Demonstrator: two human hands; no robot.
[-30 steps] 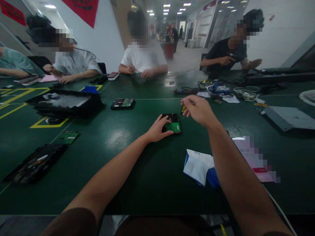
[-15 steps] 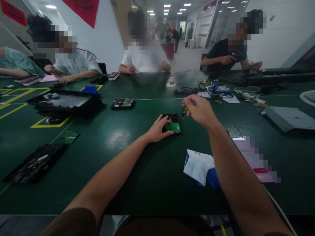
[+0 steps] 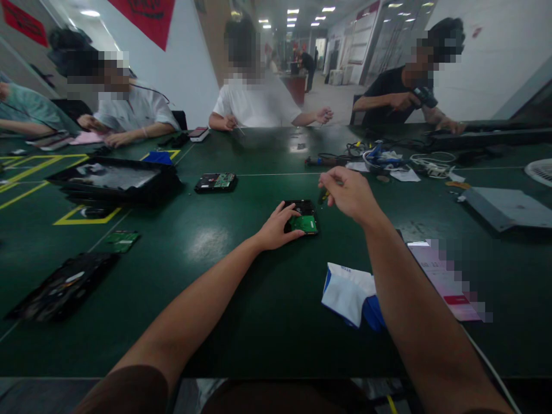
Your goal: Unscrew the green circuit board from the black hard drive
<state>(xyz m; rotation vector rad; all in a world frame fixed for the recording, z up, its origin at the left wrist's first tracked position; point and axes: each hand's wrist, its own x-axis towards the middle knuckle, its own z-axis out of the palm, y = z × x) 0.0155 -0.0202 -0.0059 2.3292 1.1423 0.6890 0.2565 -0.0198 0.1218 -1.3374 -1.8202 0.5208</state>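
In the head view a hard drive point(image 3: 307, 224) with a green circuit board lies on the table. My left hand point(image 3: 280, 226) grips it from the left, thumb along the near edge and fingers over the black top part. Just right of the drive is my right hand point(image 3: 342, 192), its fingers closed around a small black-and-yellow tool point(image 3: 323, 196) that looks like a screwdriver. Most of that tool is hidden by the fingers. A white-and-blue packet point(image 3: 348, 293) lies nearer me, beside my right forearm.
Another hard drive point(image 3: 215, 182) sits farther left. At the left are black trays point(image 3: 116, 178), a green circuit board point(image 3: 123, 240) and a black casing point(image 3: 64, 284). Cables point(image 3: 383, 154), a grey metal box point(image 3: 509, 207) and a phone point(image 3: 444, 276) lie right. Co-workers sit opposite.
My two hands have stayed in place. Less yellow shows on the tool in my right hand. Opposite, one co-worker's hand has moved out to the right, and another's has lowered towards the table.
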